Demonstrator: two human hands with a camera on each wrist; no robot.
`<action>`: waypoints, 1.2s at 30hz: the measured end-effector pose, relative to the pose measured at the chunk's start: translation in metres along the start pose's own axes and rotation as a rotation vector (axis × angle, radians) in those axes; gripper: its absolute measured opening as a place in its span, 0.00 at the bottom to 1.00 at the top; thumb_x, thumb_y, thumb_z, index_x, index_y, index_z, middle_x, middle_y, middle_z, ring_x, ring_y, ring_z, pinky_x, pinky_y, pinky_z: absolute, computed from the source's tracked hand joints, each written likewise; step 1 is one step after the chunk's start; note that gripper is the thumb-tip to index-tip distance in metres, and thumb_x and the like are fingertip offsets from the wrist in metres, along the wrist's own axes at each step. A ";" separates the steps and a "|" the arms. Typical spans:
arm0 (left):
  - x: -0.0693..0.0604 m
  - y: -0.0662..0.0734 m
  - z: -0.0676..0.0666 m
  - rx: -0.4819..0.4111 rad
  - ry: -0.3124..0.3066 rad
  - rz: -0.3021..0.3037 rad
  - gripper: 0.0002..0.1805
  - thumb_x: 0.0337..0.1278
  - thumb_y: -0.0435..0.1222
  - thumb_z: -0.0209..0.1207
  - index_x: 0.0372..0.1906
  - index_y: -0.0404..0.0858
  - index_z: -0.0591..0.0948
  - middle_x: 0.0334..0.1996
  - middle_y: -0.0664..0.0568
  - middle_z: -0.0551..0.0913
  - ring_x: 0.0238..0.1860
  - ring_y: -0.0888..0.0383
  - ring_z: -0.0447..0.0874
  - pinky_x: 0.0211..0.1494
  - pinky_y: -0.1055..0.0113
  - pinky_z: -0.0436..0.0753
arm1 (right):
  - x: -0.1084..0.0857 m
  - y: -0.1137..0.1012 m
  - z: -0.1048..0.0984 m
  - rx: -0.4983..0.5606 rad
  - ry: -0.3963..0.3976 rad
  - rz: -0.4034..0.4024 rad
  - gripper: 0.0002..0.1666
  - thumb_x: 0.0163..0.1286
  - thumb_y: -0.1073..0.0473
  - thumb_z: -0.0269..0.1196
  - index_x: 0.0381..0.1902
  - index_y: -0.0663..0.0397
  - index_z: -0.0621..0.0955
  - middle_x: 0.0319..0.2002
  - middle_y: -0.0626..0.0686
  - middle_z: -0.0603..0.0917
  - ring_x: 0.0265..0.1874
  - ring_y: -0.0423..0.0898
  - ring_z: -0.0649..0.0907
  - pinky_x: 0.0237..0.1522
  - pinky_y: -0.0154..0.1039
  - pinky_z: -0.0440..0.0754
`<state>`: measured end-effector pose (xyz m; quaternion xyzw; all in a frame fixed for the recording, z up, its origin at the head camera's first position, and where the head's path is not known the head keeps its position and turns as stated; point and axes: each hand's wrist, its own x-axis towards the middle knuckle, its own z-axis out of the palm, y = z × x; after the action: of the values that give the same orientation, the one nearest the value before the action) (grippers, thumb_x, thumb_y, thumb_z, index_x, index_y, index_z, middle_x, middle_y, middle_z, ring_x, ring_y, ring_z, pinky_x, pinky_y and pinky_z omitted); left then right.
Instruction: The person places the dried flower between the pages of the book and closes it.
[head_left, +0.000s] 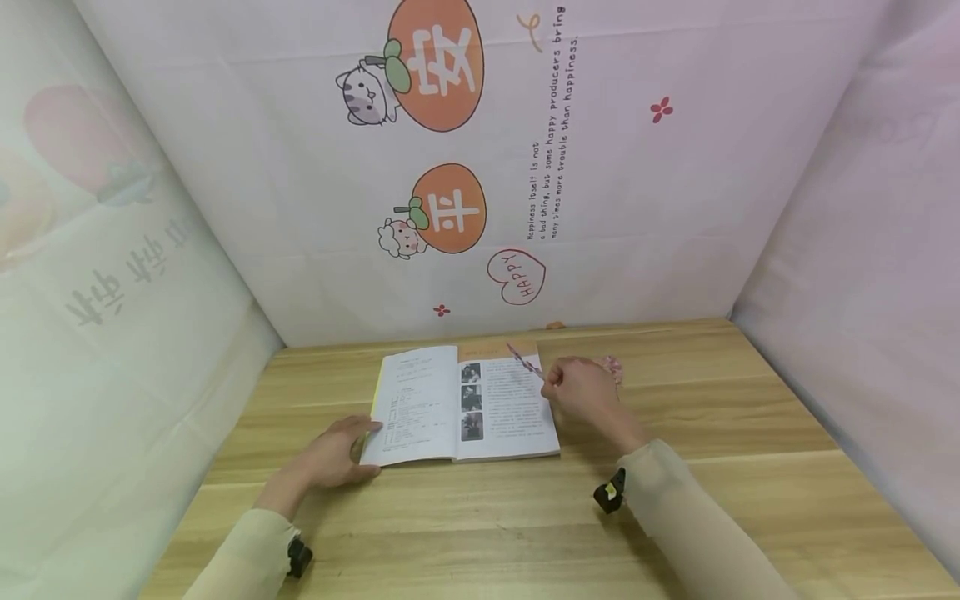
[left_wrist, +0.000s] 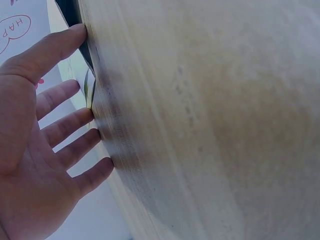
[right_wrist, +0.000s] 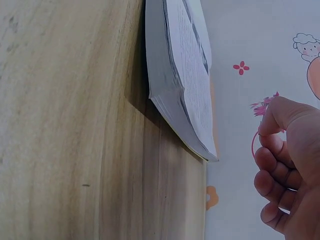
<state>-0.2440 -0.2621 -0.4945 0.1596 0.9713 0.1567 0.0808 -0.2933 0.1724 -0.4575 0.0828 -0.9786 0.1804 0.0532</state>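
Observation:
An open book (head_left: pixel 427 400) lies on the wooden table, with print on both pages and small dark photos on the right page. At its left edge rests my left hand (head_left: pixel 330 454), fingers extended on the page's margin and thumb by the lower corner. Over the right page's outer edge, my right hand (head_left: pixel 585 392) pinches a slim pink flowered bookmark (head_left: pixel 525 360) between thumb and forefinger. In the right wrist view the bookmark's pink petals (right_wrist: pixel 262 107) stick out past the fingertips. A pink cluster (head_left: pixel 613 367) shows behind this hand; whether it belongs to the bookmark I cannot tell.
The wooden table (head_left: pixel 465 525) stretches toward me and to both sides of the book. A white printed cloth wall (head_left: pixel 600 275) rises at its back edge, with more cloth on the left and right. Each wrist wears a small black camera (head_left: pixel 611 492).

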 end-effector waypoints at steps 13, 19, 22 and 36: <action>0.000 0.000 0.000 -0.005 -0.007 -0.004 0.43 0.51 0.50 0.72 0.72 0.42 0.70 0.74 0.39 0.66 0.74 0.38 0.63 0.74 0.41 0.68 | 0.002 -0.003 0.003 0.002 -0.011 -0.028 0.06 0.61 0.51 0.65 0.27 0.42 0.82 0.31 0.44 0.83 0.27 0.42 0.78 0.27 0.35 0.75; 0.000 0.002 -0.001 -0.005 -0.004 -0.005 0.42 0.51 0.50 0.72 0.71 0.42 0.70 0.73 0.39 0.66 0.73 0.38 0.64 0.74 0.42 0.68 | 0.005 -0.005 0.007 0.018 -0.023 -0.033 0.05 0.61 0.51 0.66 0.28 0.43 0.82 0.31 0.44 0.83 0.27 0.41 0.78 0.26 0.34 0.75; 0.000 0.002 -0.001 -0.008 -0.003 -0.003 0.42 0.51 0.49 0.72 0.71 0.41 0.70 0.73 0.39 0.66 0.73 0.38 0.64 0.74 0.42 0.68 | 0.006 -0.006 0.009 0.012 -0.017 -0.044 0.05 0.61 0.52 0.66 0.27 0.43 0.82 0.30 0.44 0.83 0.26 0.41 0.78 0.24 0.33 0.74; -0.001 0.003 -0.002 -0.007 -0.009 -0.019 0.42 0.51 0.50 0.72 0.72 0.42 0.70 0.74 0.40 0.66 0.74 0.38 0.63 0.74 0.41 0.68 | 0.006 -0.013 0.016 -0.006 -0.009 -0.063 0.07 0.60 0.52 0.67 0.24 0.42 0.81 0.28 0.44 0.82 0.25 0.41 0.77 0.23 0.33 0.73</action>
<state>-0.2424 -0.2606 -0.4917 0.1507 0.9719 0.1585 0.0871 -0.2983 0.1536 -0.4670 0.1144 -0.9763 0.1754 0.0548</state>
